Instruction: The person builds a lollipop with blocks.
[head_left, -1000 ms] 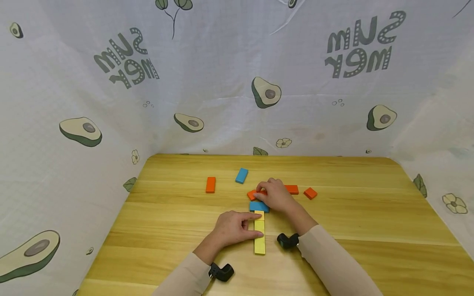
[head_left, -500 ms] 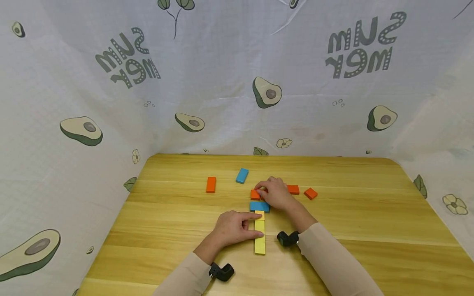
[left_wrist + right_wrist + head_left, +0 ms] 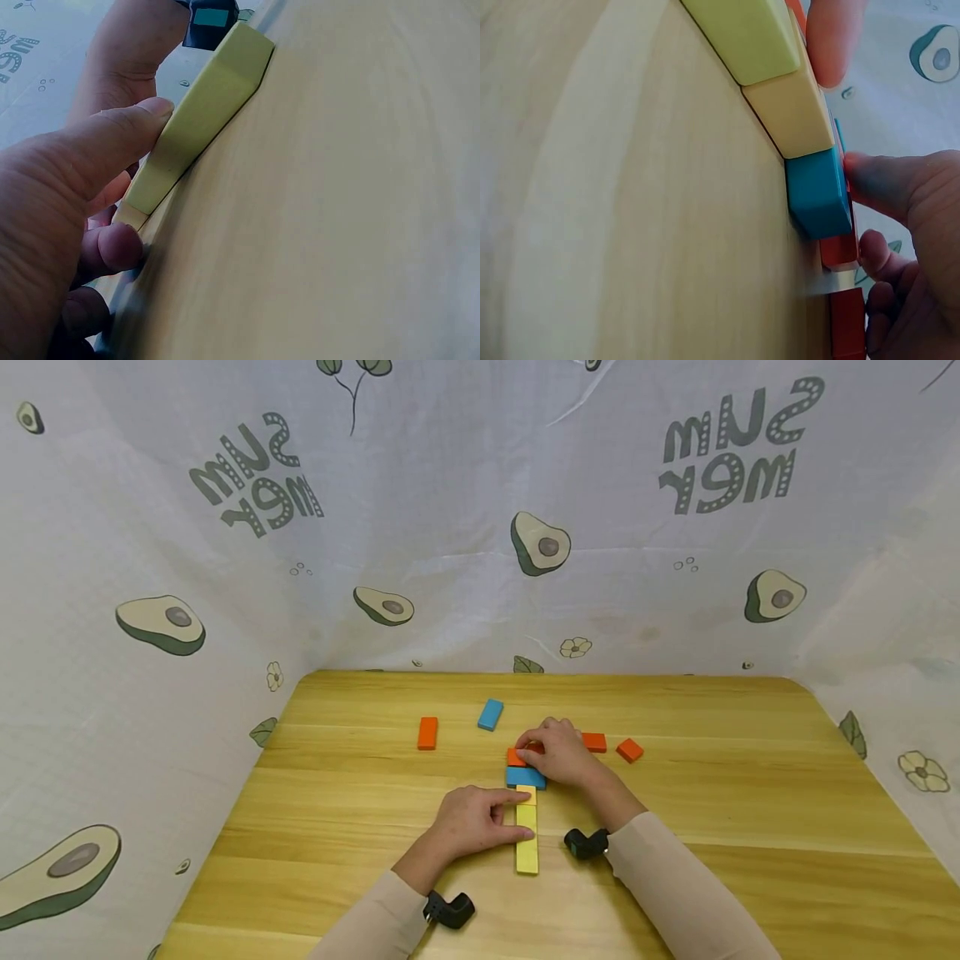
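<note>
My left hand (image 3: 472, 821) rests on a row of flat blocks, index fingertip on a small light-yellow block (image 3: 529, 801) and thumb on a long yellow block (image 3: 527, 852). Across the row's far end lies a blue block (image 3: 517, 777), touching the small yellow one. My right hand (image 3: 561, 752) pinches an orange-red block (image 3: 515, 757) lying against the blue block's far side; the fingers hide part of it. In the right wrist view, the thumb is beside the blue block (image 3: 817, 191), with the red block (image 3: 840, 250) just beyond it.
On the wooden table (image 3: 337, 810) lie an orange-red block (image 3: 427, 733) at the left, a blue block (image 3: 491, 715) at the back, and two more orange-red ones to the right, a longer block (image 3: 595, 742) and a small block (image 3: 629, 750). A patterned cloth (image 3: 450, 527) hangs behind.
The orange-red block at my right fingers has turned straight and come nearer, from slightly apart to against the blue block. My left hand has stayed in place.
</note>
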### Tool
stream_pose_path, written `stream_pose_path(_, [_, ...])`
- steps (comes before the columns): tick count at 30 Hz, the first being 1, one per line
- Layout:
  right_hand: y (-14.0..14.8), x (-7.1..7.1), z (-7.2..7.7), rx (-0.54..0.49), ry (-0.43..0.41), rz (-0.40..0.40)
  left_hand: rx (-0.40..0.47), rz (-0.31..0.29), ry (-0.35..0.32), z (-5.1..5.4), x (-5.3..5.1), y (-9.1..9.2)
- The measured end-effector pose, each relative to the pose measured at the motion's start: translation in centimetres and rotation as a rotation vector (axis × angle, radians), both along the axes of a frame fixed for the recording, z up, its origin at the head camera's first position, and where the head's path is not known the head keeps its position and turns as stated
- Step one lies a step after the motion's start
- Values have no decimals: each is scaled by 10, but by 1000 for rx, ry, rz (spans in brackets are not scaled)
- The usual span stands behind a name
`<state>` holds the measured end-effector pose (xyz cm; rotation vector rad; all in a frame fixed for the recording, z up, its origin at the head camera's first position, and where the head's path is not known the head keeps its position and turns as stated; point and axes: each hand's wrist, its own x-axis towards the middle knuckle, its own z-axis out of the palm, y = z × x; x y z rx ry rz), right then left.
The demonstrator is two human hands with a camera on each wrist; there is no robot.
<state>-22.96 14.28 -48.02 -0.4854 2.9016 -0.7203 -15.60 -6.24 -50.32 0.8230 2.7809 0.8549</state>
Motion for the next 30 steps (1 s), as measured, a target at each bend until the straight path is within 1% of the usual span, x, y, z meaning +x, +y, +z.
stream_pose_path(7, [1,1,0,-3,-7,16,6,-3,8,-1,0,-1])
stream_pose_path(20, [2,1,-1,-8,-9,21,-6,6,-10,0,1,0])
stream_pose_path(23, [3,1,0,-25,-4,24,-7,7,-8,0,1,0])
stream_pose_path(28, [10,0,5,-93,9,-14,-2,6,-5,-1,1,0])
stream_pose_path(30, [14,0,7,-100,9,-39,1,6,-8,-2,1,0])
